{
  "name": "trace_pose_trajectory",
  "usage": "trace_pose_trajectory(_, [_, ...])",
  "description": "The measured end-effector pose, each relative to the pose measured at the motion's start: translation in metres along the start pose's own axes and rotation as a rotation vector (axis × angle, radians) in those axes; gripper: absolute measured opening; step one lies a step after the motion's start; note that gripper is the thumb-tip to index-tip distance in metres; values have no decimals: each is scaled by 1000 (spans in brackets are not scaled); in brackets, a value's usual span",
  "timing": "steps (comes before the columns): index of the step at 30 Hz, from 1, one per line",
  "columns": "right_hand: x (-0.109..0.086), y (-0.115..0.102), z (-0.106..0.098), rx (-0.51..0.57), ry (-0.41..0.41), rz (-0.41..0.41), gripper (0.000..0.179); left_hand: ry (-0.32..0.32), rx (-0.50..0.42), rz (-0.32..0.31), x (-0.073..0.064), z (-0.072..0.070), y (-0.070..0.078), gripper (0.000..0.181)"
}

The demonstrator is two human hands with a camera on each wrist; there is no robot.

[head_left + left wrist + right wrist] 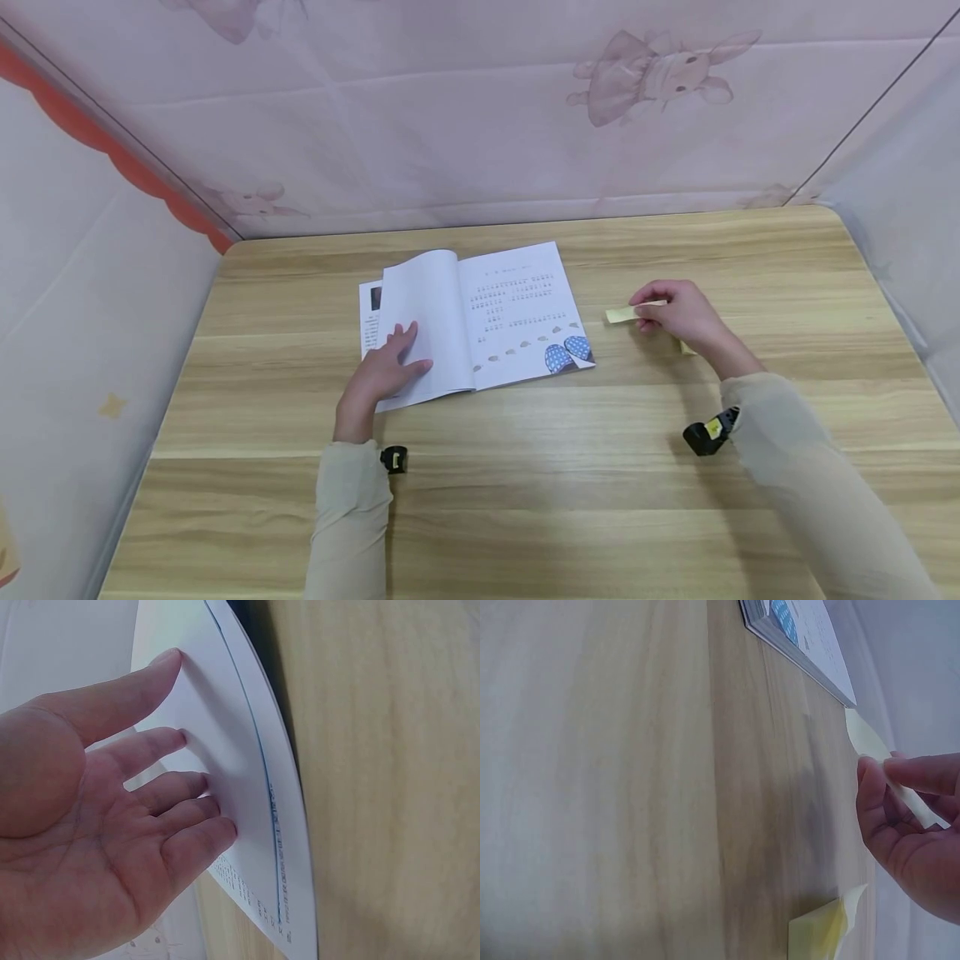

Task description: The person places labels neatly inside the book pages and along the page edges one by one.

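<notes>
An open book (517,325) lies on the wooden table, its right page printed with text and blue spotted shapes at the lower corner. On the blank left page (423,308) rests my left hand (386,367), fingers spread and fairly straight; the left wrist view shows the fingertips touching the paper. To the right of the book, my right hand (678,317) pinches a pale yellow sticky note strip (621,315) between thumb and fingers, held above the table. Beneath that wrist, a yellow sticky note pad (817,934) sits on the wood, mostly hidden in the head view.
The table (525,500) has its far edge against a fabric wall (450,125) printed with rabbits. Side panels (82,250) stand at left and right. A black wrist camera (708,432) sits at the right sleeve, another (393,459) at the left.
</notes>
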State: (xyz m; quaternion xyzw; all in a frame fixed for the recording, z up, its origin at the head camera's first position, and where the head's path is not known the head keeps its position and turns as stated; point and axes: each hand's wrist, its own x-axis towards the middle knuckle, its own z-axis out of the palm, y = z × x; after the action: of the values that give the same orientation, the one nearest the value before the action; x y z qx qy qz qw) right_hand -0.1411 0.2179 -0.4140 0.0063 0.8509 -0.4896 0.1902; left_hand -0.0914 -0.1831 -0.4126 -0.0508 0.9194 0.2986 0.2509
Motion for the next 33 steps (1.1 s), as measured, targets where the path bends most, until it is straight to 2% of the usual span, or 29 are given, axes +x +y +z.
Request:
trace_pose_trajectory(9, [5,-12,6,40,-5,-31,20,3,3,6,1,0,0,69])
trace_pose_trajectory(16, [9,-17,13,57,26,-63,16,1,-1,6,0,0,1,68])
trace_pose_trajectory(23, [12,-24,16,30,-23,-38,19,0,1,9,1,0,-1,69])
trace_pose_trajectory(33, [18,-27,23,20,-34,-55,17,-4,11,8,2,1,-1,68])
